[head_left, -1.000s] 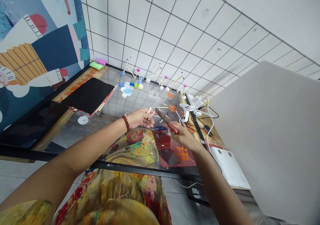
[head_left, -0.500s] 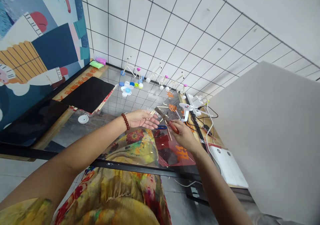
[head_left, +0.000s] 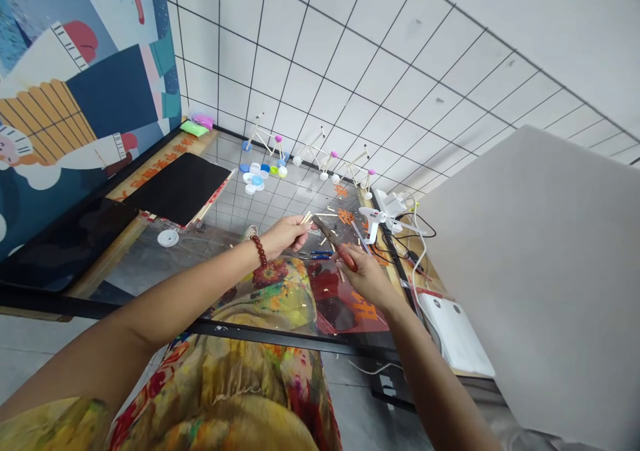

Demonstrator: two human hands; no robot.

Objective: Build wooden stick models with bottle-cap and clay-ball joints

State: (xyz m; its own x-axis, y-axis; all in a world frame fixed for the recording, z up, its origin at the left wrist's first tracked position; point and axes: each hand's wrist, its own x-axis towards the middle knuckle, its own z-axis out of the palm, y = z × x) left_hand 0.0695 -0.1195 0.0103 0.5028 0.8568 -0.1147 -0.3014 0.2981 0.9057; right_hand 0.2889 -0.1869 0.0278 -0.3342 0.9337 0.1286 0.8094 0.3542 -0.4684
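My left hand (head_left: 286,235), a beaded bracelet at its wrist, is closed on short pale wooden sticks (head_left: 307,217) at its fingertips. In my right hand (head_left: 367,274) are worn red-handled pliers (head_left: 327,234), gripped by the handles. Their dark metal head reaches to the left fingertips, beside the sticks; whether the jaws touch a stick is too small to tell. Just below the hands lies a blue-handled tool (head_left: 321,255), partly covered. Cut stick pieces (head_left: 327,215) are scattered on the glass tabletop (head_left: 225,201) around the pliers.
Several stick frames (head_left: 315,149) with bottle-cap feet stand along the back. Loose bottle caps (head_left: 257,180) lie near them. A white glue gun (head_left: 373,221) and cables (head_left: 417,227) are at the right. On the left are a black board (head_left: 180,187) and a white round lid (head_left: 168,238).
My left hand's fingers, spread half a second ago, have curled in and now pinch the sticks. The pliers remain in my right hand, their head now close to the left fingertips.
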